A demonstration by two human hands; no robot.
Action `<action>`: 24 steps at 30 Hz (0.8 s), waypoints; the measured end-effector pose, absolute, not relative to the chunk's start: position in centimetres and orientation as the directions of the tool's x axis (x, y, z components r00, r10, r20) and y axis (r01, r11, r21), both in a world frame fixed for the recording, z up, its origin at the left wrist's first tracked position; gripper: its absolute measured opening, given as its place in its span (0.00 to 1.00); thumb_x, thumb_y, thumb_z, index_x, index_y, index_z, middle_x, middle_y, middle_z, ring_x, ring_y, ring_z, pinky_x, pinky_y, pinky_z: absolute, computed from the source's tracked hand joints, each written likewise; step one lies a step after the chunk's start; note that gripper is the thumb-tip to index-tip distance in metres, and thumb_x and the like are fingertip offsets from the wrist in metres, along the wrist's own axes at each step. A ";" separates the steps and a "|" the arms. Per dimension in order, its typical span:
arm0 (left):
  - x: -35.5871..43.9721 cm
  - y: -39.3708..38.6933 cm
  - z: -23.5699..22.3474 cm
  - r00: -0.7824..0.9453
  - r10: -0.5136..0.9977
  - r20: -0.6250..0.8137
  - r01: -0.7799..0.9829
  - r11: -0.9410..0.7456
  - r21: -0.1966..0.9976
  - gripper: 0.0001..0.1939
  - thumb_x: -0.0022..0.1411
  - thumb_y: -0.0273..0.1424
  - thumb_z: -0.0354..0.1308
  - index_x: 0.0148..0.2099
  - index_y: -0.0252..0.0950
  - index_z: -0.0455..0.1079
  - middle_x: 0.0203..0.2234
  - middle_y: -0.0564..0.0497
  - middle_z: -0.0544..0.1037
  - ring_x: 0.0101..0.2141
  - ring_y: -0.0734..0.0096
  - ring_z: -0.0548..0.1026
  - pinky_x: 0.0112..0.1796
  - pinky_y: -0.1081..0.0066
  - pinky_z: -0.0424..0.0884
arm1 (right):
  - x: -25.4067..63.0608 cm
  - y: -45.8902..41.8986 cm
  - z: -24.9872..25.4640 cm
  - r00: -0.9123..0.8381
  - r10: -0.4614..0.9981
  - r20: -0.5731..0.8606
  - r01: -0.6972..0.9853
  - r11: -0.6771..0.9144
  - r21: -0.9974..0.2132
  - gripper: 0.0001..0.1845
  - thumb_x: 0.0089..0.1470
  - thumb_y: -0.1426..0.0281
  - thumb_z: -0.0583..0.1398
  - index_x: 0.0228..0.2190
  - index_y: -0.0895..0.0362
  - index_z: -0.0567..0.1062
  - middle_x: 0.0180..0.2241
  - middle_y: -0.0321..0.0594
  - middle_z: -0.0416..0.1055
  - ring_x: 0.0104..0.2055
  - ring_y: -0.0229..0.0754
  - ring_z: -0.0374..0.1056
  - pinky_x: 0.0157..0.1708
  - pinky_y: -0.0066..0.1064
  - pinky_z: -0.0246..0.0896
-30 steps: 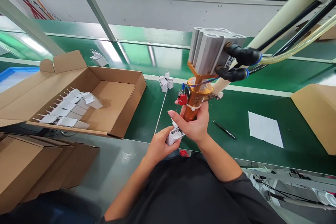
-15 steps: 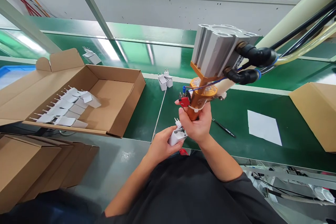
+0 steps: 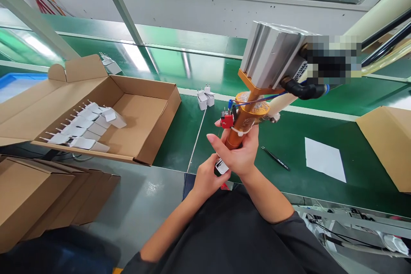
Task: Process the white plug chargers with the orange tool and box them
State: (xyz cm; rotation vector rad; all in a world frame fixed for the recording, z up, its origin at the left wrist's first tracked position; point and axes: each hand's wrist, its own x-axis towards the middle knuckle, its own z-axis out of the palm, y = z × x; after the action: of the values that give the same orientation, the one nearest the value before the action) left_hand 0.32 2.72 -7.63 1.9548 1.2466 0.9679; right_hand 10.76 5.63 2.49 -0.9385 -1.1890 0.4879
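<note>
My left hand (image 3: 209, 176), low in front of my body, has its fingers closed around a white plug charger (image 3: 221, 167). Most of the charger is hidden by both hands. My right hand (image 3: 242, 154) is wrapped round the lower end of an orange cylinder (image 3: 245, 117), its thumb stretched left and most fingers hidden behind. A red switch (image 3: 227, 120) with blue wires sits on the cylinder's left side. Above it is a silver pneumatic block (image 3: 271, 58) with black hose fittings. Two white chargers (image 3: 205, 97) stand on the green bench, prongs up.
An open cardboard box (image 3: 160, 128) at left holds rows of white chargers (image 3: 85, 126). More chargers (image 3: 110, 65) lie behind it. A black pen (image 3: 275, 158), a white paper (image 3: 325, 159) and a brown carton (image 3: 385, 143) are at right. Folded cartons (image 3: 35, 197) stand lower left.
My left hand has brought the charger in under my right hand, and its prongs no longer show. The right thumb has lifted outward to the left. The view has shifted slightly.
</note>
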 end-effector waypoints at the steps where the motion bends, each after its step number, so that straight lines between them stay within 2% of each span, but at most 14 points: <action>1: 0.6 2.7 -7.7 0.276 0.923 0.268 0.454 -0.371 0.810 0.12 0.55 0.34 0.60 0.42 0.36 0.71 0.31 0.48 0.81 0.31 0.63 0.79 0.34 0.69 0.75 | 10.7 5.6 2.5 0.337 0.757 0.559 0.145 0.545 -0.826 0.22 0.50 0.63 0.68 0.39 0.51 0.62 0.18 0.22 0.64 0.17 0.34 0.63 0.26 0.32 0.70; 8: 1.6 2.8 -8.1 0.194 0.914 0.355 0.383 -0.404 0.831 0.14 0.52 0.34 0.62 0.42 0.36 0.69 0.34 0.47 0.81 0.33 0.62 0.80 0.35 0.68 0.77 | 10.9 5.5 2.5 0.354 0.768 0.534 0.128 0.525 -0.841 0.13 0.53 0.66 0.63 0.37 0.52 0.64 0.21 0.25 0.65 0.16 0.31 0.57 0.18 0.27 0.60; 13: 1.7 2.6 -8.4 0.218 0.916 0.336 0.412 -0.398 0.820 0.15 0.54 0.34 0.62 0.43 0.36 0.69 0.33 0.47 0.80 0.33 0.61 0.79 0.36 0.66 0.77 | 11.0 5.6 2.6 0.328 0.738 0.590 0.086 0.599 -0.796 0.19 0.52 0.67 0.67 0.39 0.51 0.62 0.24 0.27 0.67 0.18 0.32 0.60 0.20 0.28 0.62; 15: 1.4 2.8 -8.4 0.246 0.915 0.320 0.440 -0.400 0.804 0.15 0.54 0.34 0.62 0.44 0.35 0.70 0.35 0.45 0.80 0.37 0.58 0.79 0.39 0.64 0.77 | 11.2 5.7 2.5 0.289 0.734 0.614 0.046 0.630 -0.775 0.20 0.53 0.66 0.67 0.40 0.50 0.62 0.25 0.28 0.68 0.17 0.33 0.60 0.19 0.28 0.62; 19: 0.0 4.2 -7.7 0.308 0.924 0.225 0.493 -0.358 0.793 0.17 0.55 0.30 0.61 0.48 0.36 0.71 0.42 0.43 0.79 0.48 0.54 0.76 0.47 0.60 0.75 | 12.2 5.9 1.7 0.238 0.715 0.657 -0.007 0.678 -0.735 0.17 0.57 0.64 0.64 0.44 0.50 0.63 0.25 0.27 0.66 0.17 0.33 0.60 0.17 0.27 0.59; 21: -0.8 5.1 -7.1 0.326 0.936 0.136 0.517 -0.297 0.803 0.17 0.54 0.32 0.63 0.47 0.36 0.72 0.42 0.43 0.79 0.48 0.54 0.75 0.48 0.59 0.74 | 12.8 6.0 1.3 0.239 0.712 0.660 -0.033 0.685 -0.727 0.16 0.58 0.65 0.62 0.45 0.49 0.63 0.24 0.27 0.64 0.17 0.33 0.59 0.16 0.26 0.56; 24: -1.3 6.2 -6.4 0.336 0.942 -0.022 0.492 -0.155 0.857 0.20 0.56 0.40 0.64 0.49 0.37 0.72 0.41 0.45 0.80 0.44 0.56 0.77 0.45 0.61 0.74 | 13.8 5.9 0.9 0.260 0.720 0.643 -0.056 0.676 -0.735 0.14 0.58 0.67 0.62 0.44 0.49 0.64 0.23 0.26 0.63 0.18 0.33 0.59 0.15 0.25 0.55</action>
State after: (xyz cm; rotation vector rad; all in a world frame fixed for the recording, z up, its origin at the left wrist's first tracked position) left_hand -1.26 6.18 -6.35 1.7854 1.2759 0.6952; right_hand 13.81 5.90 0.95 -0.6671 -1.2047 0.5818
